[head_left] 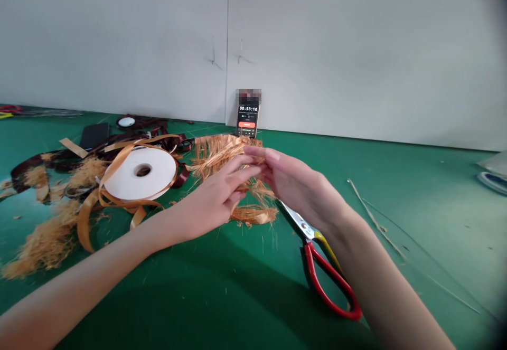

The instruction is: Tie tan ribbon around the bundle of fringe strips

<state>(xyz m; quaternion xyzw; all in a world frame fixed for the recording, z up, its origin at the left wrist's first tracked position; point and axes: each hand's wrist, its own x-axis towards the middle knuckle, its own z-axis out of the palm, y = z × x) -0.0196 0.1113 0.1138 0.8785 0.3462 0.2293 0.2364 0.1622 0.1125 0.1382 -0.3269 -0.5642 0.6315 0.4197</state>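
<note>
1. Though partly hidden by the fingers, a frayed bundle of orange-tan strands [219, 157] at the middle of the view, between the left hand [216, 197] and the right hand [297, 189].
2. Long axis of the bundle: roughly diagonal, from the far side at upper left toward the near side at lower right, with a looser clump just below the hands. Neither hand clearly nearer; fingertips [253, 166] of both at about its middle.
3. State of the grip: fingers of both hands extended and slightly curled, tips close together at the strands. Clenched or merely touching: impossible to tell from this view.
4. Just beside the right hand, on the green cutting mat [431, 191]: red-handled scissors [300, 222], blades toward the bundle.
5. Left of the left hand: a white ribbon spool [121, 176], loose tan ribbon [89, 223] looped around it, tufts of loose fibre [43, 247] and dark ribbon [24, 173].
6. Far edge of the mat, against a pale wall [356, 49]: an upright phone [247, 120] showing a timer.
</note>
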